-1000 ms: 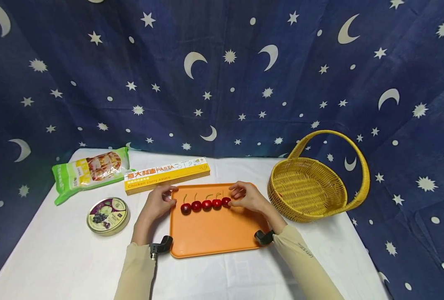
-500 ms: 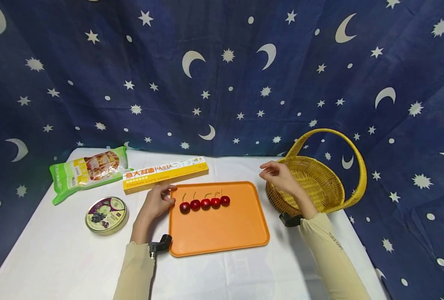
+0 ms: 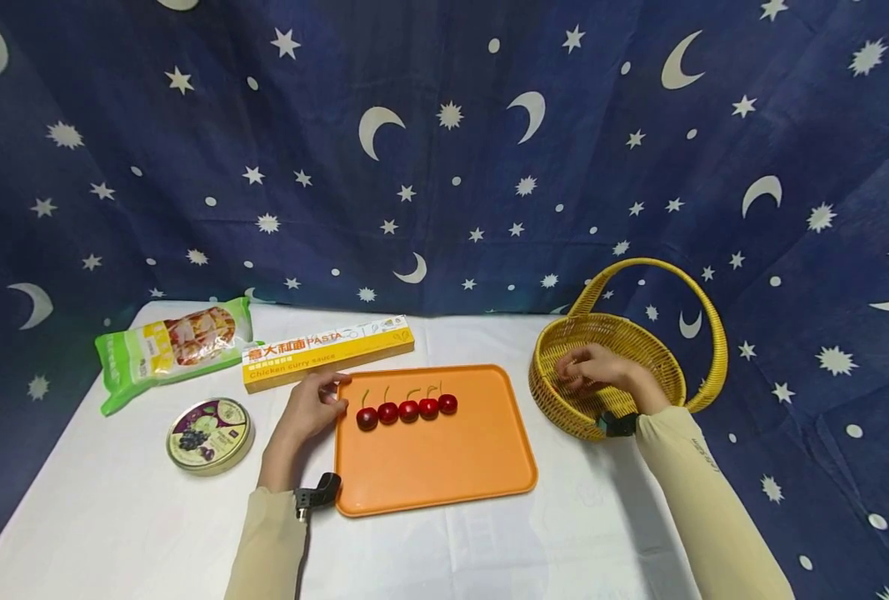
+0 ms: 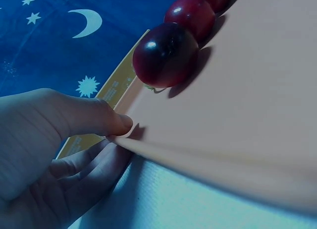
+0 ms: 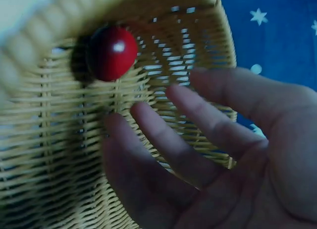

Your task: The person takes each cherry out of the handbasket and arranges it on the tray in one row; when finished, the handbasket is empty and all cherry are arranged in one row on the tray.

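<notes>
On the orange tray (image 3: 444, 467), several dark red cherries (image 3: 408, 410) sit in a row, stems pointing away. My left hand (image 3: 311, 408) pinches the tray's left rim near the far corner; the left wrist view puts the thumb on top and the fingers beneath. Inside the yellow wicker basket (image 3: 552, 407) is my right hand (image 3: 597, 371), reaching down with nothing held. A single red cherry (image 5: 114, 53) lies against the basket's inner wall in the right wrist view. The right fingers (image 5: 158, 135) spread toward it, a short gap away.
Behind the tray lies a yellow pasta box (image 3: 332, 354). A green food packet (image 3: 177, 346) is at the far left, with a round tin (image 3: 210, 435) nearer. The basket's tall handle (image 3: 714, 325) arches on its right side. A star-and-moon curtain (image 3: 444, 167) hangs behind the table.
My right hand has left the rightmost cherry of the row, moved right and gone down into the basket. My left hand has stayed at the tray's rim.
</notes>
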Motion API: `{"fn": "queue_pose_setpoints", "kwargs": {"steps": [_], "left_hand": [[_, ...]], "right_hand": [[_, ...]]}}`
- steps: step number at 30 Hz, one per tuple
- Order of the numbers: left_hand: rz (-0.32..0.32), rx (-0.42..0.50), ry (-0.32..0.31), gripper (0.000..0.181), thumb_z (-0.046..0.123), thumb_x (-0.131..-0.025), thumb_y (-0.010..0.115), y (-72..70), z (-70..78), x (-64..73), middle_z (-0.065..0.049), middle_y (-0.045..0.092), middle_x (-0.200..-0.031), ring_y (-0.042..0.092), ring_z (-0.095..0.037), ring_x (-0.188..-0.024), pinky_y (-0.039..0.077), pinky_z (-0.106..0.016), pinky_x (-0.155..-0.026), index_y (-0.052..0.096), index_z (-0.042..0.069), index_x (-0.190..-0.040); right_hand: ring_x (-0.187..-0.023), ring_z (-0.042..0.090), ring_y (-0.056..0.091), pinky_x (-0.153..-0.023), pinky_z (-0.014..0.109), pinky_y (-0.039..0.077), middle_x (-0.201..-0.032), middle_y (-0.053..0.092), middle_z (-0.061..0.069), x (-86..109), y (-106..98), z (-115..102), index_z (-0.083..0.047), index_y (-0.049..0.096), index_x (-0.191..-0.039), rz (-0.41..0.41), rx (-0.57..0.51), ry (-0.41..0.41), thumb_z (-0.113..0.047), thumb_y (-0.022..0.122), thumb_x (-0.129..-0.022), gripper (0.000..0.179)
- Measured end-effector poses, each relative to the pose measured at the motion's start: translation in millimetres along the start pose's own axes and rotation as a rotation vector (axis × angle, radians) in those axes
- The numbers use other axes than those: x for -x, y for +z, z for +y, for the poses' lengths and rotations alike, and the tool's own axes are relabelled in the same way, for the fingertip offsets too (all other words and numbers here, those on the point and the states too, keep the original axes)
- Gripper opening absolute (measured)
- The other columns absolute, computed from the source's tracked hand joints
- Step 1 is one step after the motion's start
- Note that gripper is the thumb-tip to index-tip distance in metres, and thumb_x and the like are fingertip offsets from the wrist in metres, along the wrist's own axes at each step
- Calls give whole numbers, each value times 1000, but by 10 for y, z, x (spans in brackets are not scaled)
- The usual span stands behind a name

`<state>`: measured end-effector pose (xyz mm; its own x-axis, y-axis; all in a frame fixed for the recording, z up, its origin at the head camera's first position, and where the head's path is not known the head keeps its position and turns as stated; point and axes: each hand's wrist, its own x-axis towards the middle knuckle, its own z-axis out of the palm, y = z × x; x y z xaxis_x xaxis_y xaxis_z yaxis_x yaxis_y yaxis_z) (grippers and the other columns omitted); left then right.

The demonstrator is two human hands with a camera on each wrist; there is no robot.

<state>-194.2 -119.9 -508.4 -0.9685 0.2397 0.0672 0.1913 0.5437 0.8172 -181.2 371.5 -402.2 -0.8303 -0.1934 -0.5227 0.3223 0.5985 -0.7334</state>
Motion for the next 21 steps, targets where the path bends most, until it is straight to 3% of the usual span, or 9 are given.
{"fn": "queue_pose_setpoints", "kwargs": {"steps": [6,9,13,21], "left_hand": [[-4,17,-12,38,-2,-78,73,16,-34,21,-16,60,-96,61,-18,-71,49,-27,-64,68,0,-115],[-5,21,1,38,-3,-77,73,22,-28,29,-16,60,-95,61,-18,-71,49,-26,-63,69,-1,-114],[1,11,-5,39,-3,-77,73,15,-2,19,-16,60,-95,61,-18,-72,50,-28,-65,68,0,-115],[3,8,-6,39,-3,-77,73,2,3,7,-17,59,-96,62,-19,-72,50,-28,-65,68,-1,-116]], "right_hand": [[-80,24,67,-72,36,58,-98,66,14,-139,11,-9,8,55,-125,-148,-30,121,-7,54,-95,34],[-69,15,61,-67,30,56,-84,61,8,-230,48,6,6,54,-119,-202,-54,131,-4,55,-92,29],[-69,11,61,-67,25,55,-82,63,4,-293,33,20,8,59,-110,-199,-123,66,2,55,-90,21],[-95,21,68,-89,39,53,-103,68,10,-139,-146,-69,22,45,-131,-113,-298,-190,11,58,-90,44]]}}
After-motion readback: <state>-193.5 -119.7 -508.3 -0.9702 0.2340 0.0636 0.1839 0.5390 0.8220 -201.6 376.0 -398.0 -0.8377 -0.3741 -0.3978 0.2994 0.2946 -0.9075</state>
